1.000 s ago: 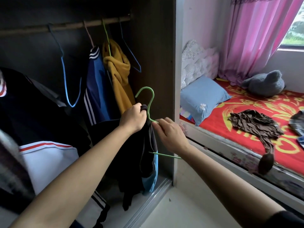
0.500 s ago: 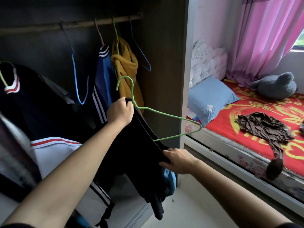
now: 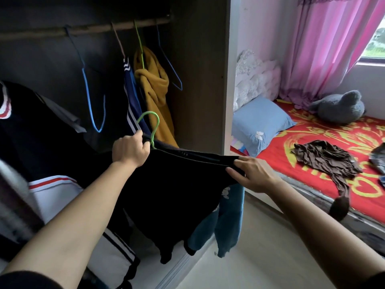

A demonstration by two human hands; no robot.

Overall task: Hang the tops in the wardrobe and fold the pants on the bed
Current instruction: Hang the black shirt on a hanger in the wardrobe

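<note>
The left hand grips the green hanger at its neck and the right hand pinches the far shoulder of the black top, which is stretched in front of the open wardrobe — below the rail, not yet hung. To the right, brown pants lie crumpled on the bed with its red cover — a blue pillow and a pink curtain are behind.

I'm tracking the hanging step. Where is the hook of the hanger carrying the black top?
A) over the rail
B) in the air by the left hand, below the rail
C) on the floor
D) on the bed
B: the hook of the hanger rises beside the left hand, well under the rail, the top draped on it.
</note>
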